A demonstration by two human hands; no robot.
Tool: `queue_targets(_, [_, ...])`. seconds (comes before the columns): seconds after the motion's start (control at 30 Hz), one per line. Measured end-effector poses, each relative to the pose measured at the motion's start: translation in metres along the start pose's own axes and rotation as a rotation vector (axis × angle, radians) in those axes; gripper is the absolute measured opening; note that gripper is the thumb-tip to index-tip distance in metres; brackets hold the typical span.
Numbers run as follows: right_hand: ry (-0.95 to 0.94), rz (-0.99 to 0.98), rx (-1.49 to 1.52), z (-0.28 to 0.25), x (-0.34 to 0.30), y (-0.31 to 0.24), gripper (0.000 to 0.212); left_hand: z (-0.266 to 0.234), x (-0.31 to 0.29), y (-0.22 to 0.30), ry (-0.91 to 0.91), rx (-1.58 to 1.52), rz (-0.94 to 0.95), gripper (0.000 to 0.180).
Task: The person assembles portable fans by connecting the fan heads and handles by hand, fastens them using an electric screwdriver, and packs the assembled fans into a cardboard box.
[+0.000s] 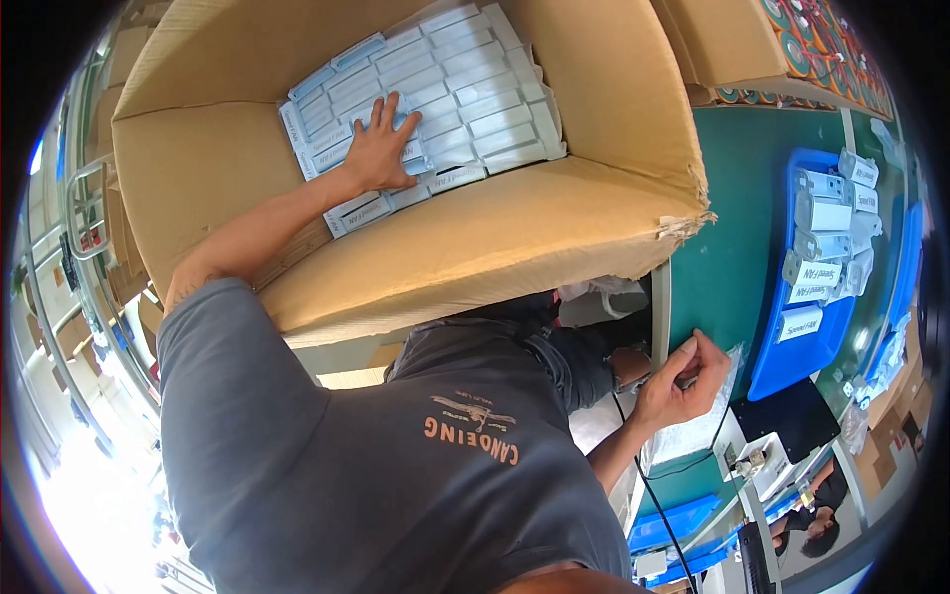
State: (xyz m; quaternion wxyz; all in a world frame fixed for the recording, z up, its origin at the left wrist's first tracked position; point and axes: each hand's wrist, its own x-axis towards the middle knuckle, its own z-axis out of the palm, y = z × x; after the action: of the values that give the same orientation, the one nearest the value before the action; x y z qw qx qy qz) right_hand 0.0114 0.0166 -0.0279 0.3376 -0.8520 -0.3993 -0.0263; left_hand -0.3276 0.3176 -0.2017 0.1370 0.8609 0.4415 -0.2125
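My left hand [384, 150] reaches into a large open cardboard box [475, 252]. Its fingers are spread, and the palm rests on small white and pale-blue cartons [485, 84] packed in tight rows inside. One carton [414, 156] lies partly under the fingers. My right hand [683, 381] hovers outside the box, beside the green bench top [732, 198]. Its fingers are curled in toward the thumb, and nothing shows between them.
On the green bench, a blue tray [762, 356] bears several clear-and-white packages [816, 252]. Another carton [727, 45] with orange-and-green round items stands at the upper right. A black cable [653, 490] runs near my right forearm. Another person [816, 515] is at the lower right.
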Motion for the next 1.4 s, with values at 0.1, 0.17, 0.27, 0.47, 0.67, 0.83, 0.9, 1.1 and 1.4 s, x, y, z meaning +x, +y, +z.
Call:
queue_targets(0.1, [0.0, -0.006, 0.005, 0.0, 0.0, 0.001, 0.013, 0.0, 0.003, -0.007, 0.044, -0.046, 0.021, 0.106])
queue_targets(0.17, [-0.003, -0.009, 0.008, -0.001, 0.0, 0.001, 0.013, -0.002, 0.007, -0.014, 0.072, -0.071, 0.037, 0.102])
queue_targets(0.27, [-0.009, -0.012, 0.009, -0.002, -0.001, 0.002, 0.013, -0.017, 0.013, -0.023, -0.004, -0.171, 0.046, 0.094])
queue_targets(0.47, [0.01, -0.02, 0.023, -0.002, 0.0, 0.0, 0.013, -0.029, 0.024, -0.037, 0.046, -0.227, 0.09, 0.079])
queue_targets(0.67, [0.001, -0.021, 0.016, 0.001, 0.002, 0.0, 0.013, -0.013, 0.024, -0.027, 0.169, -0.155, 0.066, 0.071])
queue_targets(0.83, [0.004, -0.019, 0.024, -0.001, 0.001, 0.0, 0.013, -0.013, 0.025, -0.023, 0.15, -0.138, 0.016, 0.068])
queue_targets(0.9, [-0.003, -0.004, 0.035, 0.0, -0.001, 0.0, 0.013, -0.016, 0.028, -0.03, 0.115, -0.19, 0.014, 0.068])
queue_targets(1.1, [0.003, -0.035, 0.076, 0.001, 0.002, -0.004, 0.012, -0.048, 0.058, -0.072, -0.076, -0.447, 0.018, 0.068])
queue_targets(1.4, [0.014, -0.048, 0.21, -0.005, 0.009, -0.007, 0.012, -0.242, -0.012, -0.076, -0.194, -1.087, 0.08, 0.085])
